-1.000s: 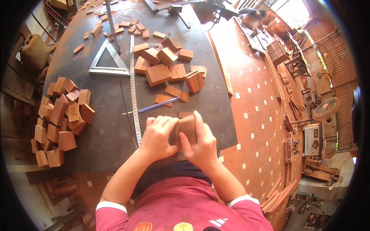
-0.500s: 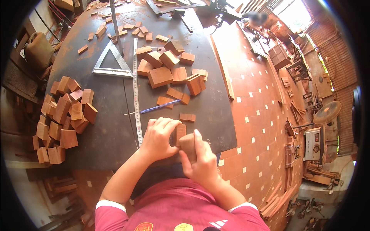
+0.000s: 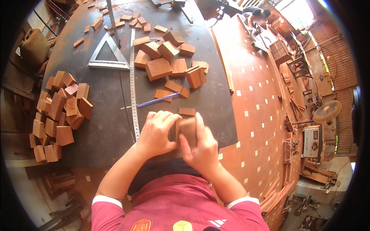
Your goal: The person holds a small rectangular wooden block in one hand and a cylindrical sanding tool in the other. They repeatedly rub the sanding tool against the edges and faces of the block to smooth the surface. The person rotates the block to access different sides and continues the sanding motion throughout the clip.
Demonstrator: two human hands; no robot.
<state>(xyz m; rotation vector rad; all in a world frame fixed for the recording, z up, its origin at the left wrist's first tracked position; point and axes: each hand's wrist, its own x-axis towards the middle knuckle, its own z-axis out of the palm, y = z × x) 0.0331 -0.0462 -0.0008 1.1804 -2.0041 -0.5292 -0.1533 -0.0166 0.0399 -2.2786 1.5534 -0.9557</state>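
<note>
At the near edge of the dark worktable (image 3: 104, 111), my left hand (image 3: 157, 133) is closed on a brown wooden block (image 3: 177, 130), mostly hidden by the fingers and the second block. My right hand (image 3: 202, 148) grips another squarish wooden block (image 3: 188, 128), its face pressed or laid against the first; motion blurs it slightly. Just beyond them lies a small flat wooden block (image 3: 187, 111). Farther off are a blue pen (image 3: 158, 99) touching a block, and a loose heap of wooden blocks (image 3: 158, 68). A measuring tape (image 3: 132, 88) runs away from me, left of the pen.
A metal triangular square (image 3: 108, 64) lies beside the tape. Many wooden blocks (image 3: 58, 106) are heaped at the left, with small offcuts (image 3: 125, 18) scattered at the far end. Right of the table is a tiled floor (image 3: 246, 115). Another person (image 3: 256, 17) bends over work far off.
My right hand and its block have moved up and away from me along the left hand's block. The view has shifted a little; the things on the table lie as before.
</note>
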